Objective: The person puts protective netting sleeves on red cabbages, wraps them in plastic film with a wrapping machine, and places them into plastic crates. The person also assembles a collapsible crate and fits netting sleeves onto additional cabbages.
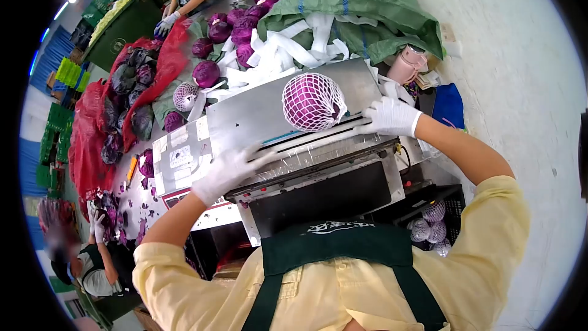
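Note:
A purple cabbage in a white foam net (313,102) sits on the metal top of a wrapping machine (245,110). Clear plastic film (318,158) lies across the machine's front, below the cabbage. My left hand (223,175), in a white glove and slightly blurred, is at the left end of the film with fingers stretched out and apart. At the opposite end my gloved right hand (392,116) reaches in from the right, its fingers extended beside the slot near the cabbage. I cannot make out whether the fingertips touch the film.
Loose purple cabbages (206,73) and white foam nets (288,49) lie behind the machine, by a green sack (361,0). A pink cup (407,64) stands right. A black crate (453,208) holds netted cabbages. Two co-workers work at the left, near red mesh sacks (89,129).

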`<action>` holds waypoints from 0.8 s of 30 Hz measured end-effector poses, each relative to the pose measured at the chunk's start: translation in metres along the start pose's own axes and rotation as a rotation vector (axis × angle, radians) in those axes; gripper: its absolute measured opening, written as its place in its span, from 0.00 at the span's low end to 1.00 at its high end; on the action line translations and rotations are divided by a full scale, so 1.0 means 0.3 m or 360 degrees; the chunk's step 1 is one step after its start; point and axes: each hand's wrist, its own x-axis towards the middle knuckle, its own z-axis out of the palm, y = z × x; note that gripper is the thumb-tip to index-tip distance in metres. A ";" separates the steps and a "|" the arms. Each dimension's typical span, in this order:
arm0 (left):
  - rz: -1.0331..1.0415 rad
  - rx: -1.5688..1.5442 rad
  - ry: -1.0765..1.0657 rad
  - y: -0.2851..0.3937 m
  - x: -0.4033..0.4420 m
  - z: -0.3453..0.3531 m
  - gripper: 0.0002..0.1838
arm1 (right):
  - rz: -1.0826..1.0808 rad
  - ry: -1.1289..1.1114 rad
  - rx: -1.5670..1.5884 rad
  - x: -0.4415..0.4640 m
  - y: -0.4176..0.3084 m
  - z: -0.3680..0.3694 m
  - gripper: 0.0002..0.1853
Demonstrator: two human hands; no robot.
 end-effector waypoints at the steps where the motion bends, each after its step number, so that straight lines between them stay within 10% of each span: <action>1: 0.0048 -0.0079 0.0107 0.026 0.047 0.007 0.32 | -0.0007 0.0047 0.0102 0.014 -0.013 0.031 0.18; 6: -0.0185 -0.0588 0.0461 0.084 0.125 0.093 0.15 | 0.0322 0.0711 0.1265 0.002 -0.081 0.067 0.05; 8: -0.1099 -0.1986 0.0071 0.147 0.055 -0.002 0.05 | 0.1039 -0.0049 0.2239 -0.070 -0.098 -0.084 0.04; 13: -0.0568 -0.2458 0.1283 0.099 0.032 -0.257 0.02 | 0.0968 0.1054 0.2404 -0.104 -0.015 -0.371 0.04; 16: -0.0523 -0.1186 0.1055 -0.022 0.186 -0.308 0.36 | 0.0842 0.1481 0.1946 0.022 0.144 -0.211 0.12; 18: -0.0273 -0.1035 0.0804 -0.095 0.298 -0.179 0.64 | 0.0347 0.1203 0.0524 0.158 0.222 -0.105 0.21; 20: -0.0172 -0.1008 0.0503 -0.128 0.374 -0.062 0.68 | 0.0406 0.0414 0.0618 0.276 0.195 -0.037 0.34; 24: -0.0438 -0.1891 0.0499 -0.147 0.438 0.078 0.61 | 0.0272 0.0800 0.1730 0.369 0.097 0.088 0.53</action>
